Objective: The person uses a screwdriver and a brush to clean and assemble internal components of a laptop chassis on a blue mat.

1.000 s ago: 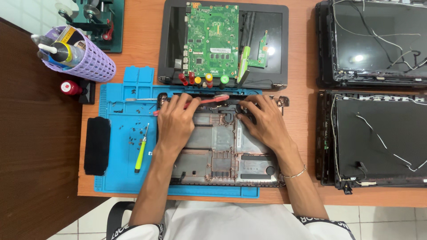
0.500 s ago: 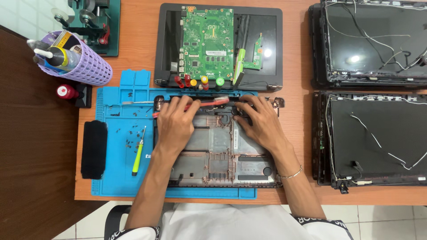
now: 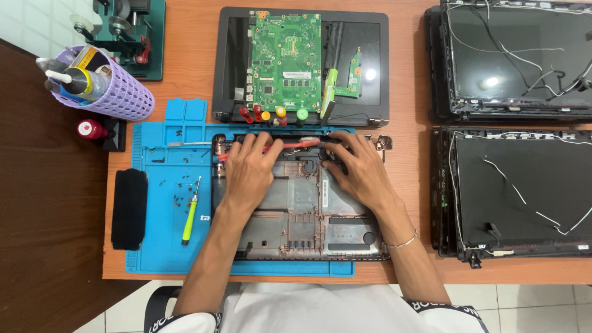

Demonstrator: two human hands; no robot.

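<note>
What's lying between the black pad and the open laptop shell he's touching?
In the head view, a yellow-green screwdriver and scattered tiny screws lie between the black pad and the laptop shell.

Green circuit board (image 3: 285,58); purple mesh cup (image 3: 117,92); yellow-green screwdriver (image 3: 190,217); two black screen panels (image 3: 524,191).

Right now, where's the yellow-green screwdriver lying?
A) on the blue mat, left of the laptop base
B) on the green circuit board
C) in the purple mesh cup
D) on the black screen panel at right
A: the yellow-green screwdriver lies on the blue mat among loose screws, left of the laptop base that the left hand and right hand rest on.
</note>
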